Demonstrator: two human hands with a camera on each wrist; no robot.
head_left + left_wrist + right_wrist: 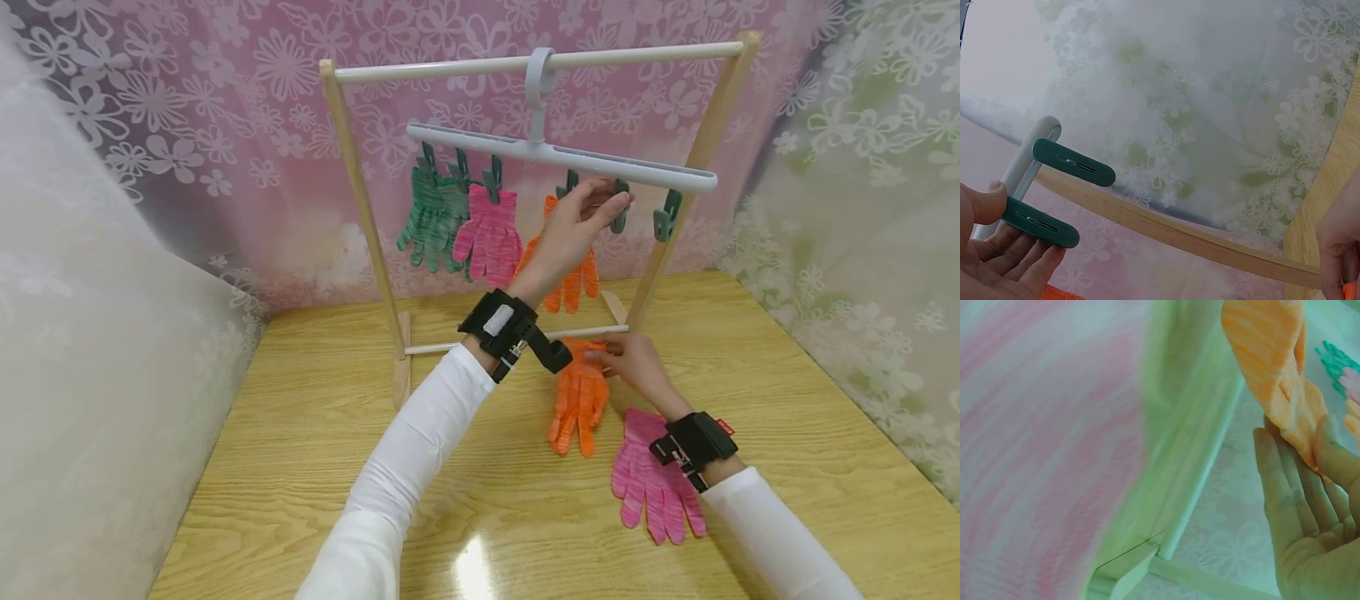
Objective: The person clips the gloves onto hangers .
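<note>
My left hand is raised to the grey hanger and pinches a dark green clip between thumb and fingers. In the left wrist view another green clip hangs beside it, holding nothing. Lower down, my right hand pinches an orange knit glove at its cuff, and the glove's fingers dangle downward. The right wrist view shows thumb and fingers on the cuff of that orange glove. A second orange glove hangs partly hidden behind my left hand and forearm.
Green gloves and a pink glove hang from clips at the hanger's left. The hanger hooks over the rod of a wooden rack. Another pink glove lies on the table under my right wrist. Floral curtains surround the table.
</note>
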